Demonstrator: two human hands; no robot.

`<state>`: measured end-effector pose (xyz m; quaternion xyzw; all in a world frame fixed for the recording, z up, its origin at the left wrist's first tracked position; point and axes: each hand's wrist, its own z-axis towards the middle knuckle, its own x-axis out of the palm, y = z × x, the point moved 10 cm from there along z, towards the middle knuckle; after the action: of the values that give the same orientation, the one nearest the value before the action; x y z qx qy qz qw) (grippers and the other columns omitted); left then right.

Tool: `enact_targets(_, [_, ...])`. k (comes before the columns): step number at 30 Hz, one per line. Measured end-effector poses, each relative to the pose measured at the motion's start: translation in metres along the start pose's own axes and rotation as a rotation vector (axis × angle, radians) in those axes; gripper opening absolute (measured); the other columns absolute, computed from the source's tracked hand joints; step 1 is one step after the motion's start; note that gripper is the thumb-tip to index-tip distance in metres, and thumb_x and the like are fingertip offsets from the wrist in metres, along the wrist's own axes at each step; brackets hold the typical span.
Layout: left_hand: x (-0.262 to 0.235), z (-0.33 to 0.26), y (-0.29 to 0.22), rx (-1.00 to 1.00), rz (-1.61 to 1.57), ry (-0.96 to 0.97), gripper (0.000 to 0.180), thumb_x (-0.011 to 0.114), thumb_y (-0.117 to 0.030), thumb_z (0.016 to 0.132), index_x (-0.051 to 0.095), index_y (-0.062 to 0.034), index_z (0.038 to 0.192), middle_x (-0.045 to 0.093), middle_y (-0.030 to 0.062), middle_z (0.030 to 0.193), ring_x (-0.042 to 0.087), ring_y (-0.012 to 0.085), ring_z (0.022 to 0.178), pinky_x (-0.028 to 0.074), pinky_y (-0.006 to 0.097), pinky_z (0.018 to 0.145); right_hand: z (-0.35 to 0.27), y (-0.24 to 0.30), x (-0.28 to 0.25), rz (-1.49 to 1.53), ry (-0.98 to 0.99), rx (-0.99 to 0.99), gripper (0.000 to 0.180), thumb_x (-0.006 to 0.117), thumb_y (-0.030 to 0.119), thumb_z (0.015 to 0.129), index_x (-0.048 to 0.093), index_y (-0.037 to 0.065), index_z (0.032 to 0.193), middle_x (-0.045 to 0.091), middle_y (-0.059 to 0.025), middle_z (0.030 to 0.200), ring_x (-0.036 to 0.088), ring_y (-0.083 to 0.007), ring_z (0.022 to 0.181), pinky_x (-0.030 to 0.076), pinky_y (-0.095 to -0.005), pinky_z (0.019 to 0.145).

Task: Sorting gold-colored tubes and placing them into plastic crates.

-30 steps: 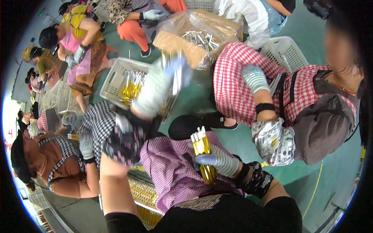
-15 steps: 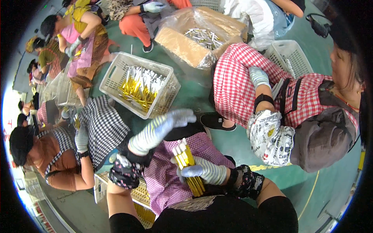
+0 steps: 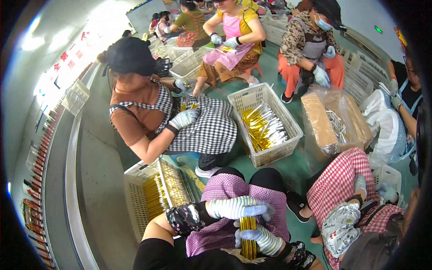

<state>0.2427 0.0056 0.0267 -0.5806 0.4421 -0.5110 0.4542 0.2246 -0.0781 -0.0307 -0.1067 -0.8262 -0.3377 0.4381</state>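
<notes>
Here, clamping sticks [image 3: 249,248] in right hand [image 3: 266,241]; hiding their tops under left hand [image 3: 237,207], cannot tell if gripping.

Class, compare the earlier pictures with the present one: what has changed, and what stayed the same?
The left hand, out over the crate at first, seemingly carrying something, came back empty and now covers the top of the bundle. The view has swung left. The right hand still grips the bundle; the crate still holds sticks.
</notes>
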Motion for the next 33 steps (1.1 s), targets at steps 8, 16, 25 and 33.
enact_targets(8, [-0.036, -0.032, -0.034, 0.089, 0.206, -0.573, 0.08, 0.064, -0.034, 0.096, 0.02, -0.0001, 0.153, 0.032, 0.017, 0.154, 0.034, 0.0262, 0.141, 0.027, 0.038, 0.116, -0.018, 0.066, -0.022, 0.051, -0.312, -0.555, 0.043, 0.079, 0.019, 0.081, 0.055, 0.007, 0.116, 0.064, -0.0058, 0.093, 0.065, -0.0203, 0.08, 0.054, -0.0351, 0.074])
enact_targets(16, [0.001, -0.069, -0.036, 0.526, 0.369, -0.614, 0.103, 0.071, -0.016, 0.08, 0.002, -0.0005, 0.155, 0.047, 0.0217, 0.142, 0.054, 0.0344, 0.124, 0.044, 0.038, 0.103, -0.028, 0.108, 0.039, -0.537, -0.486, -1.015, 0.036, 0.07, 0.018, 0.088, 0.052, 0.009, 0.117, 0.054, -0.0067, 0.117, 0.056, -0.0198, 0.106, 0.045, -0.0376, 0.098])
enact_targets(25, [-0.019, -0.127, -0.033, 0.545, 0.562, -0.9, 0.065, 0.077, -0.023, 0.073, 0.053, -0.0107, 0.131, 0.068, 0.0184, 0.102, 0.069, 0.0359, 0.087, 0.055, 0.04, 0.072, 0.009, 0.114, 0.049, -0.988, -0.436, -1.057, 0.059, 0.072, 0.03, 0.085, 0.048, 0.002, 0.131, 0.035, -0.0234, 0.151, 0.038, -0.031, 0.138, 0.033, -0.0435, 0.113])
enact_targets(33, [-0.077, -0.259, 0.044, 0.438, 0.045, -1.333, 0.043, 0.075, -0.026, 0.081, 0.059, -0.0077, 0.116, 0.063, 0.0022, 0.09, 0.06, 0.0143, 0.077, 0.051, 0.032, 0.07, 0.059, 0.087, 0.059, -1.038, -0.288, -0.712, 0.058, 0.06, 0.03, 0.098, 0.044, -0.001, 0.144, 0.047, -0.0144, 0.147, 0.045, -0.0252, 0.135, 0.029, -0.0396, 0.115])
